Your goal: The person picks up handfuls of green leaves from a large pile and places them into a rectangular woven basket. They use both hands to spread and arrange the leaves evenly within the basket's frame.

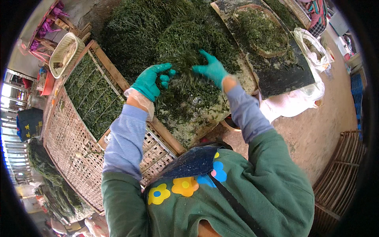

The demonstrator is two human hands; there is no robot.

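Observation:
My left hand, in a teal glove over a clear plastic one, hovers at the left side of a heap of dark green seaweed. Its fingers are loosely curled and apart, with nothing visible in them. My right hand, gloved in teal, is across from it with thumb and fingers spread. Between both hands lies a loose tuft of seaweed, blurred by motion. The heap rests on a pale, scrap-strewn work surface. Whether the right fingertips touch strands is hard to see.
To the left, a wooden frame with wires lies over seaweed on a woven mat. A plastic basket sits beyond it. At right are a dark board bearing seaweed, white bags and a slatted rack.

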